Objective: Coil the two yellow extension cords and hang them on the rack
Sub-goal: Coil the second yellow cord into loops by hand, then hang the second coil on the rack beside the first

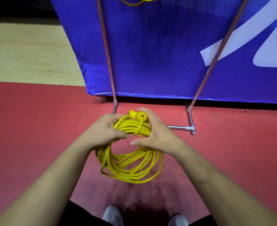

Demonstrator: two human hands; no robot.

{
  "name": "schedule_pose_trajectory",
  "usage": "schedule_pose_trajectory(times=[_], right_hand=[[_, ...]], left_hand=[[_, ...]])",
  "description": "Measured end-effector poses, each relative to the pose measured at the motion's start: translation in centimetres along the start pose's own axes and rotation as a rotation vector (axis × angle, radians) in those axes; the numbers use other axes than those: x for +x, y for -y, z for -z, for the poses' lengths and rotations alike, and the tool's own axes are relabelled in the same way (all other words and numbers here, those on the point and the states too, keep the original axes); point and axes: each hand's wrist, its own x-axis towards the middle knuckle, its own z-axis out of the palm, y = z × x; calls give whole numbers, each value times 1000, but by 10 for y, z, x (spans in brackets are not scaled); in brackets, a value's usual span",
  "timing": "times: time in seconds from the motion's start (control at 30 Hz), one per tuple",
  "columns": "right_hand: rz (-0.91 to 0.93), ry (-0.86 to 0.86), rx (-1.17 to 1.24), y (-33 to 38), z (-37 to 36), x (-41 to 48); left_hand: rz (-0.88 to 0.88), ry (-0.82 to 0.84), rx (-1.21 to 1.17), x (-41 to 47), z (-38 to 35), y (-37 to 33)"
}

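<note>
The rack (109, 62) stands ahead, a first cord (131, 2) showing at its top; the second cord (129, 165) hangs coiled over the floor (36, 128), its top bunched in the left hand (106, 129); the right hand (157, 132) curls over the plug (138, 115), which should be tucked tight before lifting.

A single wide-angle camera sat on the person's head; it faced forward and steeply down along both forearms; the left hand (105, 128) and right hand (160, 134) lay near the middle, close under the lens, at the coiled yellow cord (131, 127); a grey shoe (112, 216) marked the bottom edge; the rack (190, 119) base and blue banner (150, 54) stood farther off, filling the top; red floor (36, 128) spread between.
</note>
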Motion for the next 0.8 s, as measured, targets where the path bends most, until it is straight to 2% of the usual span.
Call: schedule_pose_trajectory(times=[0.1,0.27,0.47,0.57,0.7,0.8], right_hand=[[59,-55,-52,7,2,-4],[106,-156,-399,17,13,-14],[260,-272,-296,49,59,-21],[288,-316,-217,71,87,-24],[240,-320,-195,99,123,-33],[181,-352,-219,106,145,-33]], left_hand=[[-24,-1,96,-1,2,-9],[-69,0,315,-2,-2,-34],[-210,-66,425,-7,-3,-86],[-310,-39,470,-5,2,-119],[-442,-7,620,0,11,-163],[-476,8,705,10,13,-181]])
